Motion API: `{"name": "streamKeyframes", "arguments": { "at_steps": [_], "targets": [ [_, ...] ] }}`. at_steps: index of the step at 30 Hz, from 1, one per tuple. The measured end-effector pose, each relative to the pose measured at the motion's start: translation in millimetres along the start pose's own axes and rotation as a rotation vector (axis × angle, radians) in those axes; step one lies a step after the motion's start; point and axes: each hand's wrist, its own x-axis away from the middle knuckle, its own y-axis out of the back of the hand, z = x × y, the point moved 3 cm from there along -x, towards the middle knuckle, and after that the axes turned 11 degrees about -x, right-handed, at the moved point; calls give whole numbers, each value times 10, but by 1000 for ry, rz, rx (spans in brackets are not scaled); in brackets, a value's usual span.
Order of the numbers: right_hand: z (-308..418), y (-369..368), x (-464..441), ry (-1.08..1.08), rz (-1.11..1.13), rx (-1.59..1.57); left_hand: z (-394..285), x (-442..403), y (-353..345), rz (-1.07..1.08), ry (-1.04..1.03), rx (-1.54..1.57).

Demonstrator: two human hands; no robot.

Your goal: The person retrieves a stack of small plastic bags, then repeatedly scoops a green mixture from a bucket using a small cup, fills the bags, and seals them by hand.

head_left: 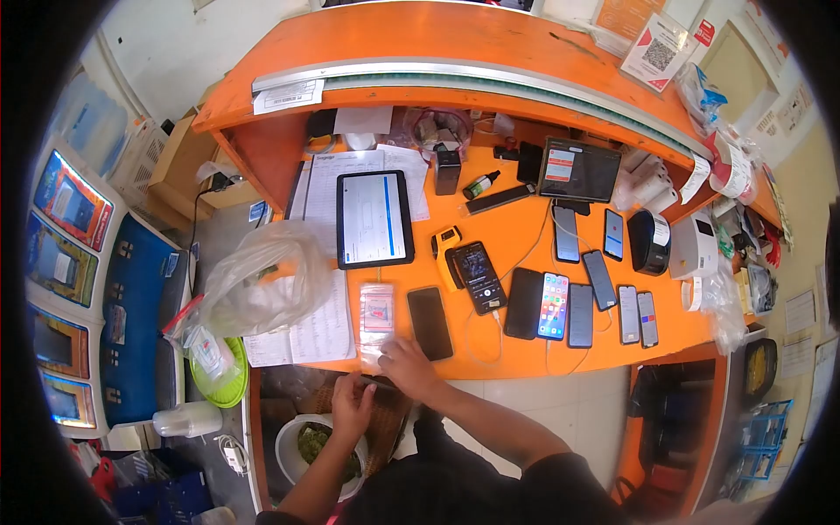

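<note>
At the orange desk's front edge, my left hand point(352, 408) is closed around a thin, dark, flat object point(381, 382), seen mostly edge-on. My right hand point(408, 367) is just above it to the right, fingers curled; what is pinched there is too small to make out. Its fingertips overlap the lower end of a clear plastic packet point(376, 311) with a red and white label. Right of the packet lies a dark phone point(430, 324), screen up. Beyond the packet is a tablet point(374, 219) with a lit white screen.
Several phones point(553, 306) lie in a row to the right, some on cables. A yellow handheld device point(446, 254) touches a phone playing media point(478, 276). To the left are a plastic bag point(262, 280), papers point(324, 328) and a green lid point(219, 385). A bin point(289, 451) stands below.
</note>
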Motion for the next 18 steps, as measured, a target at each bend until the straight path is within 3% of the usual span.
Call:
{"name": "streamKeyframes", "arguments": {
  "at_steps": [4,8,10,14,16,18],
  "targets": [
    [44,77,89,-34,27,-139,-164,-206,-64,90,-193,-242],
    [-19,84,184,-3,-56,-172,-155,-250,-151,104,-87,-201],
    [88,253,155,-10,-157,-245,-296,-245,-85,14,-93,-168],
    [313,584,103,56,-153,-248,-479,-217,68,-68,-181,-249],
    [353,656,110,-25,-109,-425,-532,-209,157,-98,-403,-321],
    [320,661,156,-102,-221,-476,-541,-184,229,-135,-325,-207]
  ]
}}
